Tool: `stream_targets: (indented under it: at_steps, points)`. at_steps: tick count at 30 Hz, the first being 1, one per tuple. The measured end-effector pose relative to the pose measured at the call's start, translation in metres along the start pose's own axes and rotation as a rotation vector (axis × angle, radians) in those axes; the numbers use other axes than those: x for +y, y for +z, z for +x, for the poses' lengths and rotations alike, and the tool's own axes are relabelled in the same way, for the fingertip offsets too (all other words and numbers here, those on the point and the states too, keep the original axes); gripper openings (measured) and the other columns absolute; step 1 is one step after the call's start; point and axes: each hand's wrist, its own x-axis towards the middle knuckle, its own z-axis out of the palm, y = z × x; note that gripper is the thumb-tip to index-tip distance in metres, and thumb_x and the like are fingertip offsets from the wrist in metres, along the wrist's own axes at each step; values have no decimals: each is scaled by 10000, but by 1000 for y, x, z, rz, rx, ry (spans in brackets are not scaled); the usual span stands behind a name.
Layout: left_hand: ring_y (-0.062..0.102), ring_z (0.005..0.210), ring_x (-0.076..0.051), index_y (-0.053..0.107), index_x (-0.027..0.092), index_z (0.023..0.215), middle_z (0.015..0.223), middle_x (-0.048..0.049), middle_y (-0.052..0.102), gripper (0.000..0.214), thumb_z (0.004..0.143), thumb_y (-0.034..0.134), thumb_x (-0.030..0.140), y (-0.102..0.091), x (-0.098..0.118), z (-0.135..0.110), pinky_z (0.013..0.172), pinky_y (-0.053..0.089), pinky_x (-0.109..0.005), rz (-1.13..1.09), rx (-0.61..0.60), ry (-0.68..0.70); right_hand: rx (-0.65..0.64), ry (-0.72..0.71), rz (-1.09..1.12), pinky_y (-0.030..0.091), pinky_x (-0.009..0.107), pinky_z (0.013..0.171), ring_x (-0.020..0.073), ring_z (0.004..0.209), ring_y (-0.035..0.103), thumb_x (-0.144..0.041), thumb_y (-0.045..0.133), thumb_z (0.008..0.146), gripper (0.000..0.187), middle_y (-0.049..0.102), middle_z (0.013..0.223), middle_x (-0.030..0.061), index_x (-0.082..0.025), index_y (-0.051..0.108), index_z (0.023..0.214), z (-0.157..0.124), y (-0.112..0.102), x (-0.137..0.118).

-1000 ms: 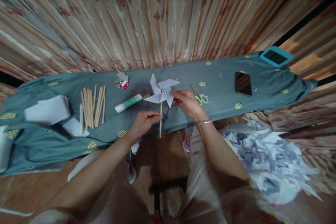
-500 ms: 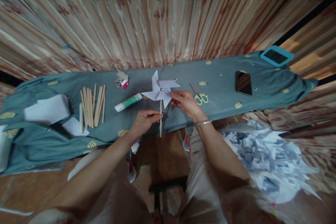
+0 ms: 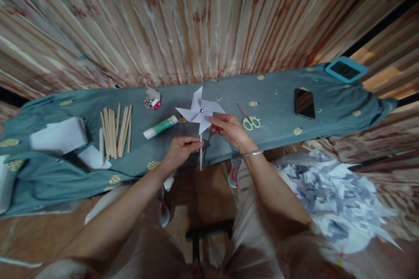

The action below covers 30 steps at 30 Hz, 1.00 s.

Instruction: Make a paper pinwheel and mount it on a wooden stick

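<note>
Left hand (image 3: 180, 151) and right hand (image 3: 231, 130) bare, forearms (image 3: 135, 196) bare too. Thin silver-coloured bangle (image 3: 252, 154) on right wrist, rounded band. Trousers (image 3: 250, 222) pale beige-grey, loose, creased, darker in shadow toward the lap. Shoes (image 3: 233, 178) light grey with bright pink trim, mostly hidden, finer detail unreadable.

Wht pinwheel (image 3: 194, 115), tan stick (image 3: 200, 159), grn-&-wht tube (image 3: 162, 126), teal cloth (image 3: 278, 115) w/ yel motifs (image 3: 297, 131)

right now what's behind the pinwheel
Teal cloth shows around the white pinwheel, and a wooden stick comes out below it. The stick's upper part, and whatever lies straight behind the blades, are covered.
</note>
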Motion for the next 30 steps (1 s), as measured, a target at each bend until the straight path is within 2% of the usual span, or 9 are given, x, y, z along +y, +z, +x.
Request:
stream_targets:
  at_steps: [8, 16, 22, 26, 30]
  points:
    - [527, 526, -107, 794, 167, 707, 573, -16, 683, 316, 554, 845, 439, 1, 1, -1, 545, 449, -230, -14, -13, 13, -1, 22, 17, 383, 222, 544, 67, 542, 525, -467, 924, 447, 412, 660, 604, -26, -176, 681, 608, -1, 2, -1]
    - [535, 534, -109, 798, 163, 717, 584, -17, 686, 309, 555, 845, 421, 0, -2, 0, 548, 451, -232, -27, -21, -2, 5, -28, -66, 416, 265, 614, 100, 614, 546, -513, 893, 529, 427, 672, 677, -5, -177, 699, 708, 0, -2, 2]
    - [508, 523, -95, 796, 153, 720, 581, -14, 681, 294, 564, 834, 400, -1, -4, 0, 534, 428, -220, -38, -67, -12, 78, -91, -62, 441, 270, 666, 128, 691, 598, -658, 830, 545, 521, 712, 763, 8, -192, 723, 751, 4, -15, -3]
    - [495, 517, -91, 793, 148, 730, 576, -13, 670, 297, 579, 827, 402, -2, -6, 0, 525, 417, -221, -23, -100, -11, 138, -174, 35, 471, 270, 663, 129, 634, 569, -640, 837, 567, 457, 656, 640, -28, -220, 685, 660, 7, -19, -1]
    - [500, 515, -92, 792, 149, 728, 576, -14, 671, 287, 585, 827, 394, -2, -7, 0, 524, 420, -223, -24, -119, -4, 141, -234, 70, 442, 262, 615, 127, 594, 529, -560, 847, 619, 382, 582, 554, -43, -228, 658, 612, 7, -19, 1]
